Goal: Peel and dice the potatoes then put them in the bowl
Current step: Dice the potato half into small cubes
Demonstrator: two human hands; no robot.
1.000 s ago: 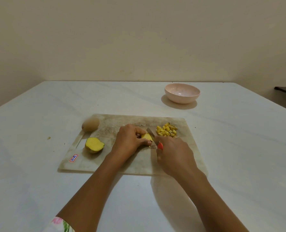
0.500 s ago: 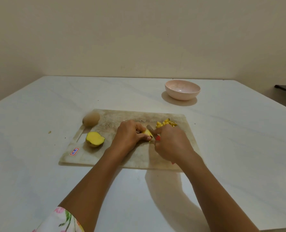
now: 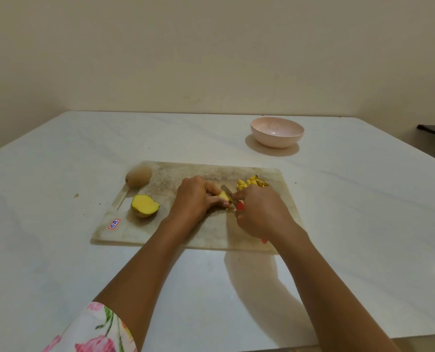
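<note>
On the pale bench [image 3: 84, 250], left hand [image 3: 196, 199] is pinching a potato piece [image 3: 223, 196], right hand [image 3: 259, 214] is gripping the knife [image 3: 239, 206]; fingertips [image 3: 224, 204] should be tucking back from its blade [image 3: 227, 191].

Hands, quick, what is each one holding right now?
Left hand: fingers curled on a potato piece, holding it on the cutting board.
Right hand: gripping the red-handled knife, blade at that piece.

Red-bordered sticker [image 3: 114, 224] reading "10A", on cutting board [image 3: 140, 233]
</note>
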